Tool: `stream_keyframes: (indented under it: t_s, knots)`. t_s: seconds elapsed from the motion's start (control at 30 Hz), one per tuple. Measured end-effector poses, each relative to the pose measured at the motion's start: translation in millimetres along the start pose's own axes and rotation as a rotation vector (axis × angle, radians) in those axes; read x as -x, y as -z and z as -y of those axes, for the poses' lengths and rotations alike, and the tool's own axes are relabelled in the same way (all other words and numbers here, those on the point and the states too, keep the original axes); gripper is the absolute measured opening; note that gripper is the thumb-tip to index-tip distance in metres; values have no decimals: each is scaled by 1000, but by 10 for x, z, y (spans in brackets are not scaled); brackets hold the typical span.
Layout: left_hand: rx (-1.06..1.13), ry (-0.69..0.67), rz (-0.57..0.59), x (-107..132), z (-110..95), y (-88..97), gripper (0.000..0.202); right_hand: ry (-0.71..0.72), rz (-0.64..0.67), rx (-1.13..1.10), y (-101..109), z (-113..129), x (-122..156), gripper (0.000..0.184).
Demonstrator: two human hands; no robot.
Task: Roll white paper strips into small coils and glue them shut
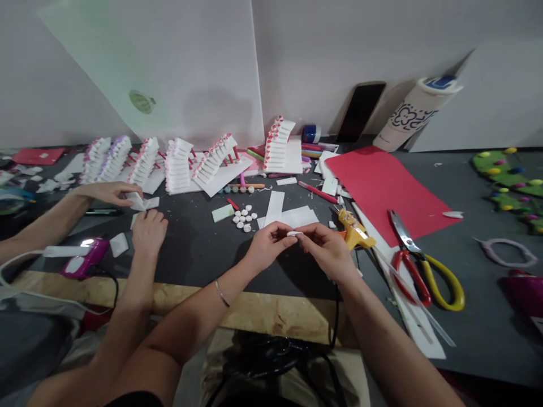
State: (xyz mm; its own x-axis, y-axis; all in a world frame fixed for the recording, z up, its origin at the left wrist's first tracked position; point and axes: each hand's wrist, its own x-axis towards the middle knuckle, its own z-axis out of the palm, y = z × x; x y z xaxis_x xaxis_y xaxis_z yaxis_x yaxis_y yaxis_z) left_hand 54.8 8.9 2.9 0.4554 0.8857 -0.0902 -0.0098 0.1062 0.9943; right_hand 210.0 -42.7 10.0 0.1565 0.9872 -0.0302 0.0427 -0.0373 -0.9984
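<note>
You pinch a small white piece [293,233] between the fingertips of both left hand [271,246] and right hand [326,252], over the dark tabletop [199,243]; so slight a thing probably wants both. White rounds [244,217] cluster near your left, likely for easy reach. Fingers cover the piece's ends; exact shape unclear. Yellow glue gun [356,230] partly hidden behind your right.

We pinch a small white piece [293,233] between our left hand [270,245] and right hand [326,250]. To their left we see a cluster of white discs [243,213]; to their right, a yellow glue gun [355,230], red paper [382,189] and scissors [408,237]. Further left, a co-worker's hands [149,229] hold folded white paper [136,200].
</note>
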Motion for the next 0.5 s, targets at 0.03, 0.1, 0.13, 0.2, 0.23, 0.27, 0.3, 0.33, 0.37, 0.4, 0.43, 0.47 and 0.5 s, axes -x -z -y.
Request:
stream_keyframes:
  t_s: [0.03, 0.1, 0.13, 0.2, 0.23, 0.27, 0.3, 0.33, 0.37, 0.4, 0.43, 0.47, 0.5]
  knots:
    - [-15, 1, -20, 1, -2, -1, 31, 16, -5, 23, -4, 8, 3, 26]
    - [-58, 4, -46, 5, -12, -6, 31, 56, -33, 90, -6, 27, 6, 24]
    - [-75, 6, -46, 7, -19, -11, 31, 79, -56, 129, -2, 37, 6, 23]
    - [-85, 19, -25, 8, -35, -23, 32, 130, -110, 202, 10, 51, 3, 22]
    - [-75, 30, -12, 8, -45, -30, 32, 152, -136, 230, 19, 54, 1, 21]
    - [-56, 44, -1, 7, -55, -36, 32, 170, -157, 253, 28, 55, -1, 21]
    - [-31, 62, 7, 5, -65, -41, 33, 185, -173, 274, 37, 53, -3, 21]
    - [1, 81, 7, 2, -75, -44, 34, 201, -184, 295, 46, 51, -4, 21]
    - [36, 101, -4, -1, -85, -45, 35, 219, -184, 318, 54, 49, -4, 21]
    - [72, 120, -23, -4, -93, -44, 36, 241, -174, 346, 60, 48, -3, 21]
    - [107, 134, -50, -7, -99, -41, 36, 268, -157, 376, 62, 48, 0, 21]
    - [139, 143, -80, -10, -103, -37, 37, 295, -135, 405, 61, 49, 3, 21]
    - [170, 148, -108, -13, -103, -32, 37, 320, -111, 427, 55, 49, 7, 20]
